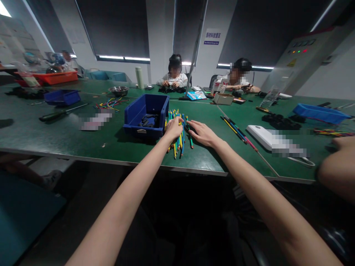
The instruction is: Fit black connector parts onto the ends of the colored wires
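A bundle of short cut wires (175, 147) in yellow, green and blue lies on the green table in front of me. My left hand (174, 128) is palm down over the bundle, its fingers curled onto the wires and partly hidden. To its right, my right hand (203, 133) has its fingers stretched out. Those fingertips are beside a single green wire (191, 141) lying a little apart from the bundle; whether they touch it I cannot tell. Close on the left of the bundle stands a blue bin (144, 130) with dark pieces inside.
Further left lie a screwdriver (55, 115), loose coloured wires (111, 105) and a small blue bin (62, 98). On the right are long wires (235, 129), a white power bank (259, 136) and a blue tray (321, 113). A person's arm (340, 166) reaches in at right; people sit opposite.
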`<state>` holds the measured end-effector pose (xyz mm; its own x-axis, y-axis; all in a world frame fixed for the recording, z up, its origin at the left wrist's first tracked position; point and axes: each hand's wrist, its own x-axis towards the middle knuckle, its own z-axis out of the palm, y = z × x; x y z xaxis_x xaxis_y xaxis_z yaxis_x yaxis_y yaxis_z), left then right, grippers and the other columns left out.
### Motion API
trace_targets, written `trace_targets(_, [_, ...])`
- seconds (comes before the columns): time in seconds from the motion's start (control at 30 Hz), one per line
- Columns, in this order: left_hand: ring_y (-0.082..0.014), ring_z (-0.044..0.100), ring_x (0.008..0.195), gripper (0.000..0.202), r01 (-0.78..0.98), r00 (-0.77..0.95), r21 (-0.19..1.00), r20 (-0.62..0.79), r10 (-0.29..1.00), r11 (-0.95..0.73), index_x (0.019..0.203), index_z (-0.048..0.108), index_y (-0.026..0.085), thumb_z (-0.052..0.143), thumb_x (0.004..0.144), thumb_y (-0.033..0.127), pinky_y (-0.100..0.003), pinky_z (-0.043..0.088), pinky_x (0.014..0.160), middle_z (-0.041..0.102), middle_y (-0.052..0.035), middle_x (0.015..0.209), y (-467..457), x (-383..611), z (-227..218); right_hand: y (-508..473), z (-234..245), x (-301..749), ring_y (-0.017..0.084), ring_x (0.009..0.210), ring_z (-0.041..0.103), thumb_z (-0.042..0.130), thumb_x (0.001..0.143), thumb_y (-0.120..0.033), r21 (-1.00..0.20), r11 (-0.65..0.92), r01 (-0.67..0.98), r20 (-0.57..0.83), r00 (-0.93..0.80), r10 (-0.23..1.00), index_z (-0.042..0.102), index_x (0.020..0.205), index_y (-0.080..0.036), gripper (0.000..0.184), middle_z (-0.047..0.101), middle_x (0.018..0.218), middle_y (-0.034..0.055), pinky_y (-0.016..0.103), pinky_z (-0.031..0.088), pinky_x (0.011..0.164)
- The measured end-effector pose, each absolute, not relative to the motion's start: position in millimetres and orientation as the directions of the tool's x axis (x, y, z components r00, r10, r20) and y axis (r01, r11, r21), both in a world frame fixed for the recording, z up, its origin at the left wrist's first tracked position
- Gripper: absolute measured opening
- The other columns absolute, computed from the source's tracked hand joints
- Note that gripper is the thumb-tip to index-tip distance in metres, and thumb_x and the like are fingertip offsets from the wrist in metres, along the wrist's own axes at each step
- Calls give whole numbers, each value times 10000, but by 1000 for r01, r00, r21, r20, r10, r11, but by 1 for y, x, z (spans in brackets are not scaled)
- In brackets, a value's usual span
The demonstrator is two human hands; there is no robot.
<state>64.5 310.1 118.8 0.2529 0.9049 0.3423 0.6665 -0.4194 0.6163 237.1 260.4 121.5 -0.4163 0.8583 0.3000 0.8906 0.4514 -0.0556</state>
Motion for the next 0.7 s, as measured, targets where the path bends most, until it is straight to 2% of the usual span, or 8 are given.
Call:
trace_targets(0.27, [-172,568,1113,242,674,260,606,339,904,-422,1011,621,215,528,800,142,-297,419,990,682,-29,1104,311,65,117,261,119,237,250,1231,476,379,907,-239,6,547,837,349,-514,784,491,1354,-137,472,590,1242,150,401,363,1027])
trace_targets(0.5, [-181,569,1083,230,683,278,585,345,896,-437,972,653,209,517,798,145,-308,421,984,693,-29,1059,312,65,117,250,128,225,257,1049,519,465,852,-212,15,573,820,437,-521,734,612,1170,-152,356,659,1065,117,389,406,900])
trace_targets(0.6, [-174,577,1051,226,690,288,572,346,893,-444,953,662,218,505,805,149,-304,427,976,698,-19,1037,311,66,118,250,127,224,260,1040,514,490,847,-235,31,570,821,453,-520,724,626,1131,-156,324,657,1073,112,392,399,898])
trace_targets(0.7, [-182,570,1061,229,699,288,563,344,894,-442,948,668,225,498,809,162,-312,430,973,698,-18,1026,310,66,119,253,123,226,258,1114,491,496,860,-262,-3,565,825,470,-498,729,619,1147,-159,329,649,1130,107,399,373,957])
